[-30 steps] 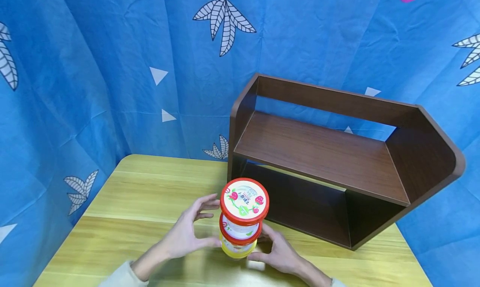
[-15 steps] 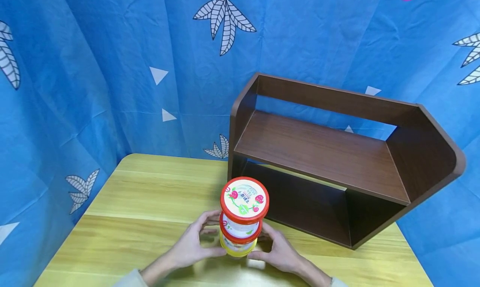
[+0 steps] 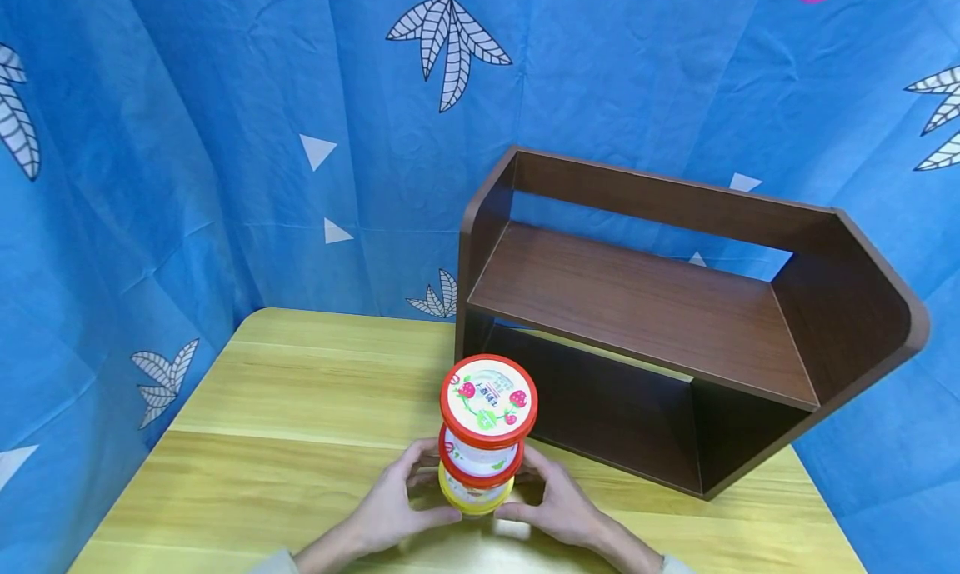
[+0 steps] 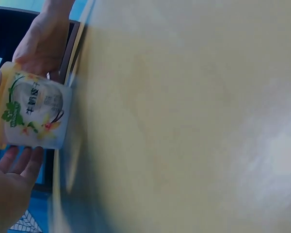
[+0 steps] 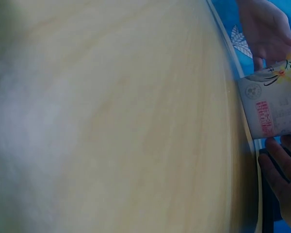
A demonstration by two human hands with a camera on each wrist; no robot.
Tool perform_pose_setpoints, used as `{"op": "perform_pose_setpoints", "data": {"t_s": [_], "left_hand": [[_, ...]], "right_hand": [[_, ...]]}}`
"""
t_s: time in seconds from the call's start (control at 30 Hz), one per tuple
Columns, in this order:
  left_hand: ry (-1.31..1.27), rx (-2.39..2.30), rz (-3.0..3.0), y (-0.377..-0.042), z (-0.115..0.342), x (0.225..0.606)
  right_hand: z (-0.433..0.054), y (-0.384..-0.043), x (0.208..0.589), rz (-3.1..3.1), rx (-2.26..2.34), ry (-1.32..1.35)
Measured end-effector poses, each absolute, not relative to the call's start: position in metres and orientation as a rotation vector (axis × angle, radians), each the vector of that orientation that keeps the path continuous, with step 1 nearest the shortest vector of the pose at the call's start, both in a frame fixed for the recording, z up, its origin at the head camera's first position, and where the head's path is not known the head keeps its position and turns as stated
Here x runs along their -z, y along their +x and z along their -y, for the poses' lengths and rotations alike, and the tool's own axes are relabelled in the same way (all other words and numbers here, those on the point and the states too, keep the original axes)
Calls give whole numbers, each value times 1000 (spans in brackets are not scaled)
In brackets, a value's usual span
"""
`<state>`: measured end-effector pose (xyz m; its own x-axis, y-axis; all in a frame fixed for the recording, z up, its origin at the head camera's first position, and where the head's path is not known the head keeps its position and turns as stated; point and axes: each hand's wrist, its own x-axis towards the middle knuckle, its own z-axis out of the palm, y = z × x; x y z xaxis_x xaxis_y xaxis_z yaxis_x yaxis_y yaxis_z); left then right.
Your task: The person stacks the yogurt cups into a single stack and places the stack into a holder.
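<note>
Three round lidded tubs stand stacked near the table's front. The top tub (image 3: 489, 401) has a red lid with a strawberry print, the middle tub (image 3: 483, 460) a red rim, and the bottom tub (image 3: 472, 506) a yellow lid. My left hand (image 3: 393, 503) curves round the bottom tub from the left, thumb in front and fingers behind. From the right, my right hand (image 3: 562, 501) holds the same tub, its far fingers partly hidden. The left wrist view shows the tub's white side (image 4: 39, 109) with a flower print between both hands.
A dark brown two-tier shelf (image 3: 645, 299) stands angled right behind the stack, its left side panel close to the top lid. The wooden table (image 3: 300, 407) extends to the left. A blue patterned curtain (image 3: 375, 166) hangs behind and beside the table.
My left hand has moved right and slightly down, its fingers and thumb closing in round the bottom tub. My right hand and the stack have stayed in place.
</note>
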<state>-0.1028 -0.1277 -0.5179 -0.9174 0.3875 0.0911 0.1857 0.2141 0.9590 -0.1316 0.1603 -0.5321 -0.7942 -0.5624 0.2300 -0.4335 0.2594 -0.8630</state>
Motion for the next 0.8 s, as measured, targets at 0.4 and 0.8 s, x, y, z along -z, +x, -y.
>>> {"op": "perform_pose_setpoints", "data": {"t_s": [0.4, 0.8], "left_hand": [[530, -1823, -2294, -102, 118, 524], [400, -1806, -2324, -99, 110, 522]], "right_hand": [[-160, -130, 532, -2392, 1574, -946], [-159, -131, 533, -2365, 1602, -969]]}}
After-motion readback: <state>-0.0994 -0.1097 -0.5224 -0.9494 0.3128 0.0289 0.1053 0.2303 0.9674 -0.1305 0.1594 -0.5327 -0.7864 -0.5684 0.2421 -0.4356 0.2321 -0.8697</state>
